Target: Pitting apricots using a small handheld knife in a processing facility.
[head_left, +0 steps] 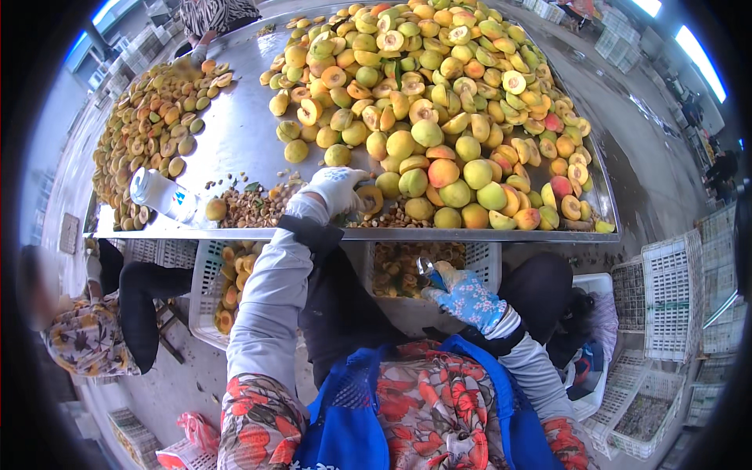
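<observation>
My left hand [337,190], in a white glove, is at the near edge of the metal table, its fingers closed around a halved yellow peach [370,200]. Brown peach pits [262,207] lie in a loose heap beside it. My right hand [472,299], in a blue flowered glove, is lower, over a crate between my knees. It grips a small shiny metal tool [425,268] whose exact kind I cannot make out. Beneath the table edge, that white crate [492,266] holds cut peach pieces [399,270]. A large pile of whole and halved peaches [431,133] covers the table's right side.
Another heap of peach halves [149,129] lies on the table's left, near a clear plastic bottle [164,196] on its side. A second white crate [205,313] holds peach halves. Co-workers sit at the left [94,329] and far side [215,16]. Stacked crates [674,298] stand right.
</observation>
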The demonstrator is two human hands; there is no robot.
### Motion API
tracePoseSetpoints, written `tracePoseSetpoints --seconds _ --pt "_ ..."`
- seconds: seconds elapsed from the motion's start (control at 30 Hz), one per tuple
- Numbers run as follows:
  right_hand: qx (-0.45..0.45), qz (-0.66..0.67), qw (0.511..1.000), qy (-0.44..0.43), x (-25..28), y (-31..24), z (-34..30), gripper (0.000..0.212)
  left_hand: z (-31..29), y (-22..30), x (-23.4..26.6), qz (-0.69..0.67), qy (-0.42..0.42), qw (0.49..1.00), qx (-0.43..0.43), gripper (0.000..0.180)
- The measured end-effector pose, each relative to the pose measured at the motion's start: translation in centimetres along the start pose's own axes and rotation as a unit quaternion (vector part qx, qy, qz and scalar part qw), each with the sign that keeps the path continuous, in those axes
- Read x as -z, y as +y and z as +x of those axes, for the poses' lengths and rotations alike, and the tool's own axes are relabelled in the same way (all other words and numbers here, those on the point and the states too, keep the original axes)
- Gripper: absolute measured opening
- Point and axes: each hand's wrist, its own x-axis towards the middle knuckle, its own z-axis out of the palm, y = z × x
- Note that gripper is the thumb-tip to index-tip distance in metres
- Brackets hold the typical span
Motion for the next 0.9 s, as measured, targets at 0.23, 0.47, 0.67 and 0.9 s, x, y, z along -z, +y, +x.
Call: tracePoseSetpoints --seconds 0.23,0.47,0.67,0.9 --pt "0.05 0.042 0.998 0.017 -1.7 1.2 -1.1 0.042 -1.0 2.1 -1.1 -0.033 0.017 0.999 0.01 0.042" --pt "0.039 0.256 0.948 0.186 0.9 -1.1 0.2 0.042 -4.1 8.6 1.2 -0.256 0.009 0.95 -0.179 0.06" --pt "0.055 0.302 0.92 0.245 0.6 0.8 1.0 0.03 -4.8 12.8 -3.8 -0.476 0.09 0.861 -0.152 0.058" --pt "0.062 0.083 0.898 0.427 -0.4 -0.7 0.4 0.026 -5.5 15.1 -5.0 -0.349 0.201 0.915 0.003 0.033"
